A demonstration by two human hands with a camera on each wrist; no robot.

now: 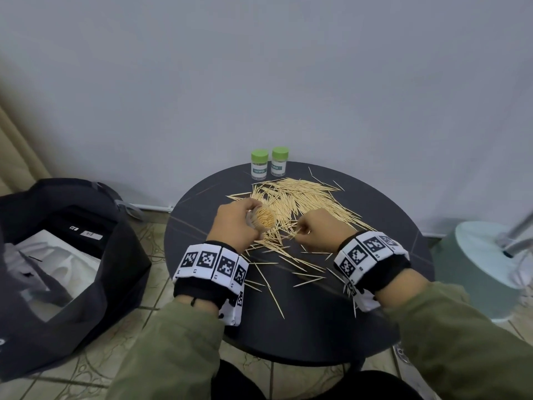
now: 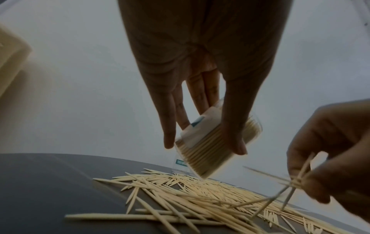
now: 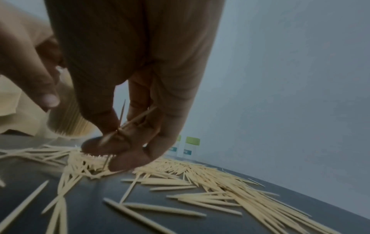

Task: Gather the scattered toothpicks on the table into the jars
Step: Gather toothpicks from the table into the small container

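- Jar (image 1: 261, 220), centre frame, gripped in left hand (image 1: 235, 223), tipped mouth toward right hand (image 1: 318, 232) for loading.
- Few toothpicks (image 2: 296, 182) pinched in right fingers, seemingly crossed, needing alignment.
- Pile (image 1: 300, 200) loose on table (image 1: 375, 313).

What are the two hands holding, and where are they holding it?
The left hand grips an open jar full of toothpicks around its side. The right hand pinches a few toothpicks near their middles.
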